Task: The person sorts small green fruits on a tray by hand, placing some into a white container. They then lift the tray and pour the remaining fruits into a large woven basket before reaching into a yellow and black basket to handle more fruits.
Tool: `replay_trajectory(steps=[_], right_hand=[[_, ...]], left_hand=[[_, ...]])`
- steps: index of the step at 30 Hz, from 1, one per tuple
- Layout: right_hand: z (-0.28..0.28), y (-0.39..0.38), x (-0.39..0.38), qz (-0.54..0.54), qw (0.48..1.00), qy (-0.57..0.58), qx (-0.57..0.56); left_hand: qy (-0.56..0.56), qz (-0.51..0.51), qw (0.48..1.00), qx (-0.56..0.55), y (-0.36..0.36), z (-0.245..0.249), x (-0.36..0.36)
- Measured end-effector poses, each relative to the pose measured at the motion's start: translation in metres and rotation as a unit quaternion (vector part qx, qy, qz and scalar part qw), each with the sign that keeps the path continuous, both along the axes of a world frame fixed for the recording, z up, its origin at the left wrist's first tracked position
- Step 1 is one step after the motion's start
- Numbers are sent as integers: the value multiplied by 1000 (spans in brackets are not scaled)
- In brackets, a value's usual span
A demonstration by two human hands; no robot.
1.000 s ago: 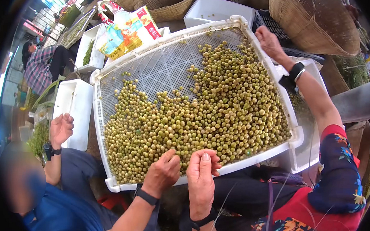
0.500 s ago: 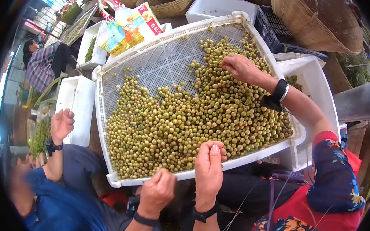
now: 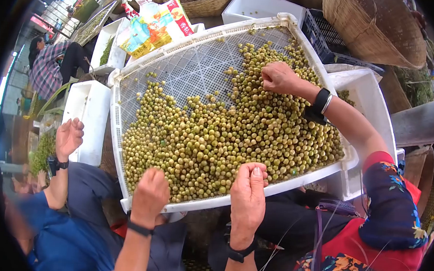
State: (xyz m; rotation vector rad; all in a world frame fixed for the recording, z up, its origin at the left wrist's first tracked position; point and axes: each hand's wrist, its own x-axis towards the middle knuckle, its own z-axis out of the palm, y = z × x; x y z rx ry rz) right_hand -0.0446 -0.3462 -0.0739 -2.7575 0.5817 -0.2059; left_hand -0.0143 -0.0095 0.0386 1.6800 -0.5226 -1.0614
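Small round yellow-green fruits (image 3: 201, 149) lie heaped in a large white mesh-bottomed tray (image 3: 180, 83). My left hand (image 3: 150, 196) is over the tray's near left rim, its fingers curled together; whatever they hold, if anything, is hidden. At the near rim, right of the middle, my right hand (image 3: 249, 199) has its thumb pressed against bent fingers, and its grip is also hidden. Another person's hand (image 3: 282, 79), with a black watch and a silver bracelet, reaches over the fruits at the right. A blue-sleeved person's raised hand (image 3: 69, 137) is left of the tray.
White foam boxes stand at the left (image 3: 86, 122), the back (image 3: 264, 11) and the right (image 3: 370, 110). A printed bag (image 3: 156, 27) lies behind the tray. Wicker baskets (image 3: 373, 26) and a dark crate (image 3: 325, 35) are at the back. A person in plaid (image 3: 47, 70) sits further off.
My left hand has moved left and slightly up along the near rim. My right hand has stayed nearly in place. The blue-sleeved person's hand has shifted slightly left and up.
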Motion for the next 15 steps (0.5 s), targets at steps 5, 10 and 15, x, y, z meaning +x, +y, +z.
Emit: replay_trajectory(steps=[5, 10, 15], right_hand=[[7, 11, -4, -24, 994, -101, -32], [24, 28, -19, -19, 989, -120, 84], [37, 50, -34, 13, 986, -102, 131]], left_hand=[[-12, 6, 1000, -5, 1, 0, 1], [-29, -3, 1000, -8, 1, -1, 0], [-40, -3, 999, -11, 0, -3, 1]])
